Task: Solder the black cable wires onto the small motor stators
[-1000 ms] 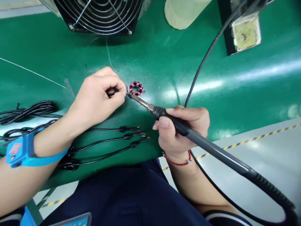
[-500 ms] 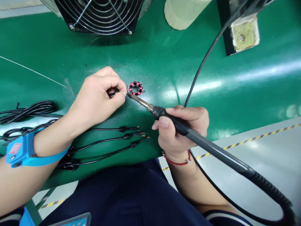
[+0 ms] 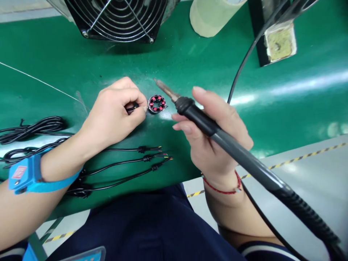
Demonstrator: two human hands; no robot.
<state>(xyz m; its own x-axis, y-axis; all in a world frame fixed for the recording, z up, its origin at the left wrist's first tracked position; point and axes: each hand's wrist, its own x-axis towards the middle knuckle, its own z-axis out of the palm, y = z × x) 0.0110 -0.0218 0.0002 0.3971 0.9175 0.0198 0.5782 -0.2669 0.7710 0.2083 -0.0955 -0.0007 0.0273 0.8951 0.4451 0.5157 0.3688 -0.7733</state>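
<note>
My left hand (image 3: 116, 108) pinches a thin black cable (image 3: 132, 108) whose end lies at the left edge of a small ring-shaped motor stator (image 3: 157, 104). Red coils show inside the stator, which rests on the green table. In my right hand (image 3: 217, 134) is a soldering iron (image 3: 203, 117) with a dark grey handle. Its bare metal tip is up and to the left, apart from the stator. The joint between cable and stator is too small to make out.
Black cables (image 3: 125, 177) with stripped coloured ends lie below my left forearm, beside a coiled cable (image 3: 40, 127). A fan (image 3: 119, 18) stands at the back. Further right are a pale roll (image 3: 209, 18) and a sponge holder (image 3: 280, 41). Solder wire (image 3: 40, 82) stretches in from the left.
The soldering iron's tip has lifted off the stator's left edge and moved up. My right hand has shifted up and right, its fingers looser around the handle. My left hand stays put.
</note>
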